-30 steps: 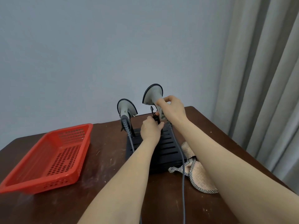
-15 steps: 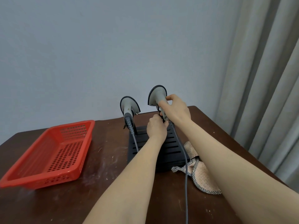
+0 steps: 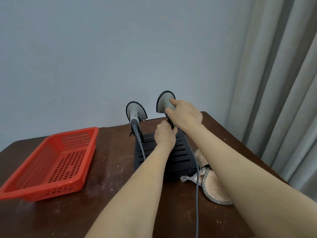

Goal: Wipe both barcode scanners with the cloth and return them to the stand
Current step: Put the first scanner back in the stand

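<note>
Right scanner (image 3: 165,100) hovers over the stand (image 3: 181,157) — right hand (image 3: 186,115) grips its neck, left hand (image 3: 164,136) pinches the stand's black clip just beneath. Left scanner (image 3: 136,110) sits docked; cloth (image 3: 211,185) lies beside the stand (wiping seems finished — one docking left).

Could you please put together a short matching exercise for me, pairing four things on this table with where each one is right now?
Things
1. red basket
2. cloth
3. left scanner
4. right scanner

Places
A. gripped by the right hand
B. lying on the table beside the stand's right side
C. on the table's left part, apart from the stand
D. upright in the stand, no hand on it

Pairs: 1-C, 2-B, 3-D, 4-A
</note>
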Tool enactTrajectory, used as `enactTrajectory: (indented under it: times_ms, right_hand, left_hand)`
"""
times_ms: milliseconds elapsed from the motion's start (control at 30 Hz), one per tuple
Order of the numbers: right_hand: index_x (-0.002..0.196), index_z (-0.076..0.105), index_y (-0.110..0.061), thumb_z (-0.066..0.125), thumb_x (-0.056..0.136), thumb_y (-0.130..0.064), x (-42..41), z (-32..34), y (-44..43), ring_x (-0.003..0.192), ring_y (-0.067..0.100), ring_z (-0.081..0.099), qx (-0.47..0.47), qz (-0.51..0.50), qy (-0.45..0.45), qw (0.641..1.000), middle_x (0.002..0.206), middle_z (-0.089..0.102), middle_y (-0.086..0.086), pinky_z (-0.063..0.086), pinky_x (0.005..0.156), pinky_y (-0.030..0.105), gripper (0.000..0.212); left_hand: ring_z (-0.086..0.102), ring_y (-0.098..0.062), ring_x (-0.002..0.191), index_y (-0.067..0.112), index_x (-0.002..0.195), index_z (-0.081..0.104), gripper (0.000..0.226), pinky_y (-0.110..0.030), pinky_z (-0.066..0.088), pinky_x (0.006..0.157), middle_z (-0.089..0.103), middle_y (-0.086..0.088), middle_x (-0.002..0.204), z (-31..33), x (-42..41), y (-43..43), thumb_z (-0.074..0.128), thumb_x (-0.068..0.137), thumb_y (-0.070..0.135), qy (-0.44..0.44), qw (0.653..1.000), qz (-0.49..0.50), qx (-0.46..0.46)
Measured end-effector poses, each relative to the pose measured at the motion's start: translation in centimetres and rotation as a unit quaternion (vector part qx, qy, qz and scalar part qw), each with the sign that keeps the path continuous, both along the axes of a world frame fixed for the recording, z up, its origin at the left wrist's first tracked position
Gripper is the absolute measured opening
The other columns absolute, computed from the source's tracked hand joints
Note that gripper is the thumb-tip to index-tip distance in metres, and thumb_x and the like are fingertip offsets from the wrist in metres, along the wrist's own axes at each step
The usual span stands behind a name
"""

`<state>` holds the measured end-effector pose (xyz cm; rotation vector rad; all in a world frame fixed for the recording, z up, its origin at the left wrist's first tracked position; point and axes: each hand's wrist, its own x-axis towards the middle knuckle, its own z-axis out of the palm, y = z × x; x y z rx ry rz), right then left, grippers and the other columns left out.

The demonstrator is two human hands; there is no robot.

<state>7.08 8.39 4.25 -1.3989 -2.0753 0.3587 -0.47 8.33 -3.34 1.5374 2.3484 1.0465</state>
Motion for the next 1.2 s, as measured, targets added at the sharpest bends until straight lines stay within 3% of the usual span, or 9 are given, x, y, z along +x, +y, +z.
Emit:
enactTrajectory:
  times_ms: [433,633,767,900,1200]
  right_hand:
    - [0.083,0.049,-0.021,0.04,0.085,-0.03,0.0,-1.6,0.4,0.072,0.026,0.054,-0.008,-0.013,-0.025,1.0,0.078,0.058,0.002,0.031,0.052,0.028,0.012]
    - [0.081,0.045,-0.022,0.039,0.085,-0.029,-0.2,-1.9,0.6,0.073,0.027,0.053,-0.013,-0.002,-0.009,1.0,0.076,0.055,0.001,0.032,0.053,0.028,0.011]
    - [0.101,0.049,-0.025,0.04,0.085,-0.033,-0.3,-1.8,0.5,0.083,0.028,0.055,-0.03,-0.003,-0.037,0.999,0.092,0.06,0.002,0.038,0.064,0.032,0.02]
    - [0.108,0.047,-0.025,0.039,0.085,-0.031,-0.2,-1.7,0.3,0.084,0.027,0.054,-0.042,-0.004,-0.05,0.998,0.098,0.06,0.002,0.038,0.065,0.032,0.025]
    - [0.129,0.044,-0.023,0.035,0.091,-0.045,-0.3,-1.6,-0.1,0.101,0.029,0.057,-0.06,-0.023,-0.054,0.996,0.116,0.061,0.006,0.039,0.071,0.034,0.045]
  left_hand:
    - [0.06,-0.031,0.088,0.003,0.106,0.054,0.02,-0.034,0.04,0.061,0.066,-0.015,0.102,0.3,0.2,-0.2,0.048,0.094,0.018,0.03,0.999,0.012,-0.007]
    - [0.06,-0.033,0.1,0.002,0.116,0.048,0.029,-0.035,0.042,0.066,0.062,-0.016,0.112,0.7,-0.1,-0.6,0.045,0.096,0.023,0.044,0.998,0.004,-0.034]
    - [0.058,-0.033,0.105,0.004,0.122,0.046,0.032,-0.036,0.042,0.069,0.06,-0.016,0.118,1.3,-0.2,-0.9,0.043,0.095,0.02,0.041,0.998,-0.004,-0.038]
    - [0.058,-0.033,0.106,0.008,0.12,0.05,0.03,-0.038,0.046,0.074,0.061,-0.014,0.118,2.0,-0.3,-1.3,0.044,0.093,0.019,0.048,0.998,-0.009,-0.035]
    - [0.058,-0.031,0.104,0.013,0.119,0.049,0.027,-0.035,0.042,0.068,0.063,-0.011,0.115,3.0,-0.9,-2.3,0.047,0.092,0.02,0.054,0.997,-0.027,-0.043]
